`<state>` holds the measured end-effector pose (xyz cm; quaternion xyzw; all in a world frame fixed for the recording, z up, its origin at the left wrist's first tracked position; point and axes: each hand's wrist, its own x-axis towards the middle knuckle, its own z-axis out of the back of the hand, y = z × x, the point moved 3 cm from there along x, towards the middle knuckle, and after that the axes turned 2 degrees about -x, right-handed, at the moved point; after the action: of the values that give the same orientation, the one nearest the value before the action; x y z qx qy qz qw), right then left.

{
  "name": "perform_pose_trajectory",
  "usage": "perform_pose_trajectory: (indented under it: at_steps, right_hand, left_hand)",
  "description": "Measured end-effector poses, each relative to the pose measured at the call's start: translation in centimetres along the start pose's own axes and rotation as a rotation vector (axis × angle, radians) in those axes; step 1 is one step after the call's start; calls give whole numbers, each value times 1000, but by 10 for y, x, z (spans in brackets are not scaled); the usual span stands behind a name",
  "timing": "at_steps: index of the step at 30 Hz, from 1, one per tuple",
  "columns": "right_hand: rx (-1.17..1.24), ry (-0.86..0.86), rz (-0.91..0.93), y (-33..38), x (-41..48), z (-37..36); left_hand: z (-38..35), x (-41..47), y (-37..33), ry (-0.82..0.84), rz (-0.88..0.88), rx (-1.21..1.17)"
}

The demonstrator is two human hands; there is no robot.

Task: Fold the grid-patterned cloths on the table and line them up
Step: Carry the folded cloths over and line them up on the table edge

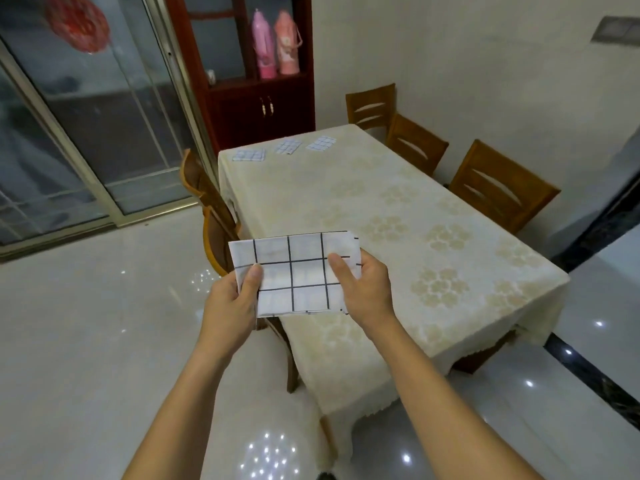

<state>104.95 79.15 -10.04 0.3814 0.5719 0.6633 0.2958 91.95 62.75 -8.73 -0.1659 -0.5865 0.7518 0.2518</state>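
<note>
Two hands hold one folded grid-patterned cloth (294, 271) in the head view, in the air over the table's (346, 202) near left edge, its left part out past that edge above a chair (216, 237). The left hand (230, 303) pinches the cloth's left side, thumb on top and the other fingers hidden beneath. The right hand (363, 289) pinches the right side in the same manner, thumb laid on the upper face.

Along the table's far edge lie three more folded grid cloths, flat and apart from each other: the left cloth (248, 155) at the far left corner, the middle cloth (288, 147), and the right cloth (321, 143). A pale flowered tablecloth (446, 237) covers the table between them and the hands.

Three wooden chairs (502, 185) stand along the right edge, and another chair back (199, 181) along the left. Beyond the far edge a dark red cabinet (249, 109) carries two pink flasks (275, 45), with a glass sliding door (86, 133) to its left.
</note>
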Motion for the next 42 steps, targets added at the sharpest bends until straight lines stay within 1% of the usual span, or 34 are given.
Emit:
perform_pose_trajectory:
  at_steps: [4, 7, 12, 17, 21, 28, 30, 36, 39, 42]
  right_hand:
    - [0, 53, -3, 0, 45, -50]
    - [-1, 55, -8, 0, 69, -78]
    - [-18, 22, -25, -6, 102, -111]
    - [-61, -57, -35, -13, 131, -160]
    - [-119, -104, -14, -5, 154, -219]
    - [-232, -133, 25, 17, 194, -332]
    - [-249, -142, -5, 11, 200, -354]
    - [-283, -193, -73, -16, 240, -396]
    - [-243, -191, -88, -30, 279, -423]
    - [-169, -178, -108, -50, 333, -461]
  left_hand:
    - [29, 53, 7, -69, 21, 56]
    - [44, 87, 6, -83, 24, 78]
    - [57, 135, 17, -23, 31, 26]
    - [86, 197, 35, 51, 9, -13]
    - [130, 249, 46, 87, -8, -44]
    - [220, 339, 63, 120, -26, -76]
    - [235, 356, 72, 145, -7, -63]
    - [254, 416, 82, 292, 11, -59]
    - [263, 463, 93, 279, 47, -74]
    - [276, 524, 110, 261, 50, 2]
